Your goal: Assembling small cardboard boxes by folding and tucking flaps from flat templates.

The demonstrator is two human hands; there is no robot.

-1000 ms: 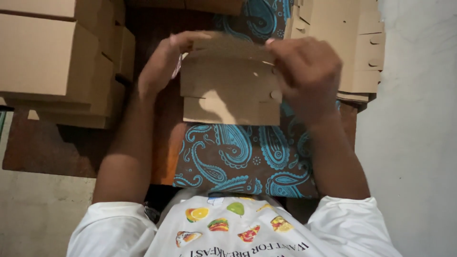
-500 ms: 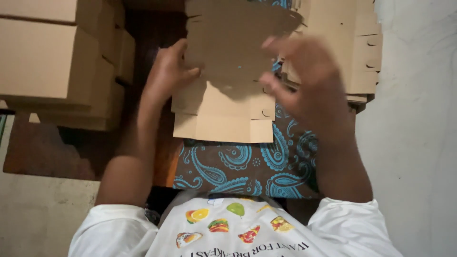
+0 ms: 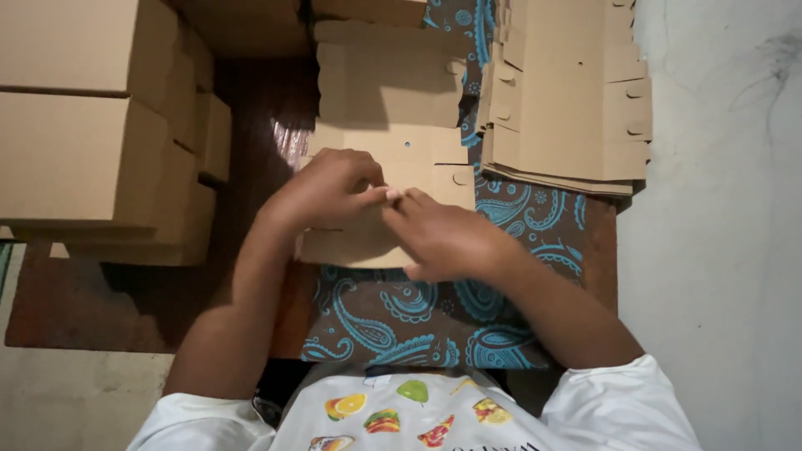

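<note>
My left hand and right hand pinch the near flap of a flat, die-cut cardboard sheet lying on the blue paisley cloth, beside stacked cardboard blanks.

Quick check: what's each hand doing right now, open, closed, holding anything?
Left hand: fingers curled, pinching the flat cardboard box blank.
Right hand: fingers bent, pressing on the same blank; a full grip cannot be told.
</note>
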